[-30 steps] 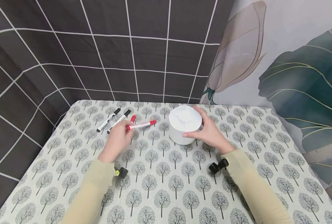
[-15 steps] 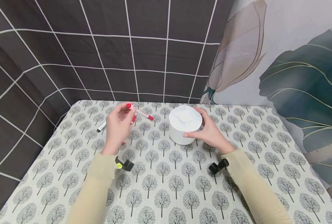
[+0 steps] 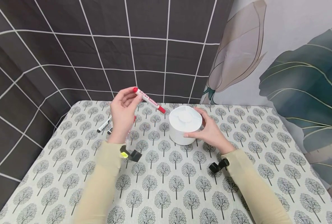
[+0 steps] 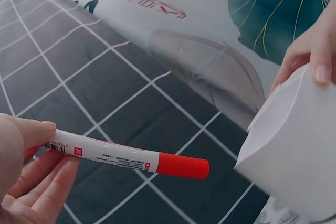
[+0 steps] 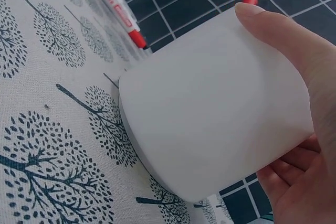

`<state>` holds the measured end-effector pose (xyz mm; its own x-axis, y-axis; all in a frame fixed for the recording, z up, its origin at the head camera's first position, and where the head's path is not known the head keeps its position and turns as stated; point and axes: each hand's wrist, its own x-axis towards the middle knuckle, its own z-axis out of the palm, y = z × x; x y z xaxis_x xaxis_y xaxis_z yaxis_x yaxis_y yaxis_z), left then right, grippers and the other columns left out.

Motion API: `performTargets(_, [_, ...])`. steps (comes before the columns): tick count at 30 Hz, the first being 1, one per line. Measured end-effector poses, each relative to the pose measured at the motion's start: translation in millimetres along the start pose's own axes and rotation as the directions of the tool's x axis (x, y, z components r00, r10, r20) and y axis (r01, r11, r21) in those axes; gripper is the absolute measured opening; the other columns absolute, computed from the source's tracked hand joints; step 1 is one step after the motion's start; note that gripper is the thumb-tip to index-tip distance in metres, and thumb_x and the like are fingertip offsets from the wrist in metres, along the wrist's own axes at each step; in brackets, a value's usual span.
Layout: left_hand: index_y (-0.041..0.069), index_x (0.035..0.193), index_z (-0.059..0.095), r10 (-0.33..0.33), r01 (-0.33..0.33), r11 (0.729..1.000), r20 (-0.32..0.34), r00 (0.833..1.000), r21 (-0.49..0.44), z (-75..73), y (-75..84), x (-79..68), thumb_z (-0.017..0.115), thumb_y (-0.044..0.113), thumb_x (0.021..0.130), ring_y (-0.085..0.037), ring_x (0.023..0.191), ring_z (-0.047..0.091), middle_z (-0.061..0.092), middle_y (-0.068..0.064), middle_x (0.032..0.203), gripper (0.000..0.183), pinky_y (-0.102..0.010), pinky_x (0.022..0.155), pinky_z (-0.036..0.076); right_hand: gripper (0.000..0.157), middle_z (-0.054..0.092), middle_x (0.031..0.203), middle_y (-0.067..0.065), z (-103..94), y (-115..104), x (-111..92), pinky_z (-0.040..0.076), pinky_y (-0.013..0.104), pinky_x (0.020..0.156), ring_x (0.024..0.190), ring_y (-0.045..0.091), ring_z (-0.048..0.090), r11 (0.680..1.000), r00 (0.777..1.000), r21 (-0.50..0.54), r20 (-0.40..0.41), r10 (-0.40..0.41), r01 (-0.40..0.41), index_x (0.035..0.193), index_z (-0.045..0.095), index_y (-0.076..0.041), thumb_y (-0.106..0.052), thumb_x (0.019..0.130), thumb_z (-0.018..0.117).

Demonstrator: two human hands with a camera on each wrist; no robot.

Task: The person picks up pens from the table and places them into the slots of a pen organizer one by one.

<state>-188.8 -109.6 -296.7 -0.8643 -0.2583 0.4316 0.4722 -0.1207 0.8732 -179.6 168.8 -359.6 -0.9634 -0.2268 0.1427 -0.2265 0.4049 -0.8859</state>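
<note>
My left hand (image 3: 123,113) pinches a red marker (image 3: 149,100) near its end, between thumb and fingers, above the table. Its red cap (image 4: 184,166) slants down toward a white round divided organizer (image 3: 180,137). That organizer stands upright on the cloth, its compartments around a round centre facing up. My right hand (image 3: 211,132) grips its right side, thumb on the near wall and fingers behind. Beyond the organizer, a second red marker (image 5: 119,14) lies on the cloth. Two black markers, one of them (image 3: 104,124) farther left, are partly hidden by my left hand.
A tree-patterned cloth (image 3: 166,189) covers the table. A dark gridded curtain (image 3: 98,53) hangs along the back and left, a floral one (image 3: 292,74) at the right. Small black wrist cameras, such as the left one (image 3: 134,155), jut inward from both sleeves.
My left hand has lifted the red marker up off the table area and carried it right, turning the cap end downward toward the organizer. My right hand and the organizer have stayed in place.
</note>
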Motion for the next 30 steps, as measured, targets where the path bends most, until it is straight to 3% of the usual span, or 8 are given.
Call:
performTargets(7, [-0.008, 0.105, 0.061, -0.002, 0.008, 0.998, 0.089, 0.996, -0.064, 11.5, -6.0, -8.1, 0.068, -0.008, 0.081, -0.021, 0.083, 0.064, 0.064, -0.017, 0.095, 0.025, -0.037, 0.079, 0.055, 0.107, 0.043, 0.136, 0.009, -0.4, 1.8, 0.5, 0.032, 0.042, 0.106, 0.123, 0.022, 0.044, 1.000, 1.000, -0.008, 0.000, -0.003, 0.003, 0.144, 0.031, -0.010, -0.024, 0.057, 0.092])
performTargets(13, [-0.009, 0.106, 0.061, -0.010, 0.012, 1.000, 0.134, 0.991, -0.015, 20.3, -12.1, -16.2, 0.068, -0.007, 0.081, -0.023, 0.086, 0.064, 0.065, -0.017, 0.099, 0.026, -0.036, 0.079, 0.055, 0.107, 0.043, 0.136, 0.007, -0.5, 3.3, 0.0, 0.033, 0.040, 0.105, 0.123, 0.021, 0.043, 1.000, 1.000, -0.012, -0.002, 0.004, -0.005, 0.144, 0.031, -0.013, -0.025, 0.057, 0.092])
performTargets(20, [0.000, 0.106, 0.063, 0.005, -0.012, 0.999, 0.170, 0.985, 0.037, 23.3, -47.2, -17.0, 0.073, 0.001, 0.080, -0.023, 0.088, 0.063, 0.066, -0.010, 0.100, 0.028, -0.033, 0.081, 0.054, 0.108, 0.044, 0.135, 0.007, -0.2, 2.9, 1.0, 0.032, 0.041, 0.106, 0.124, 0.021, 0.043, 1.000, 1.000, -0.009, 0.004, 0.011, -0.011, 0.144, 0.031, -0.013, -0.027, 0.056, 0.092])
performTargets(26, [-0.006, 0.110, 0.061, -0.049, 0.038, 0.998, 0.220, 0.974, 0.056, 31.5, -34.3, -25.5, 0.072, -0.001, 0.080, -0.025, 0.090, 0.063, 0.065, -0.017, 0.104, 0.032, -0.033, 0.083, 0.054, 0.108, 0.044, 0.135, 0.008, -0.1, 3.4, 1.6, 0.033, 0.042, 0.105, 0.123, 0.022, 0.043, 1.000, 1.000, -0.014, 0.004, 0.003, -0.003, 0.144, 0.030, -0.010, -0.026, 0.057, 0.092])
performTargets(30, [-0.005, 0.114, 0.060, -0.072, 0.054, 0.995, 0.229, 0.971, 0.082, 28.9, -30.8, -27.1, 0.073, 0.000, 0.080, -0.027, 0.094, 0.063, 0.063, -0.020, 0.109, 0.037, -0.031, 0.085, 0.053, 0.108, 0.044, 0.135, 0.008, 0.3, 4.0, 1.1, 0.033, 0.043, 0.105, 0.123, 0.022, 0.044, 1.000, 1.000, -0.006, 0.004, -0.002, 0.002, 0.144, 0.030, -0.009, -0.026, 0.057, 0.092])
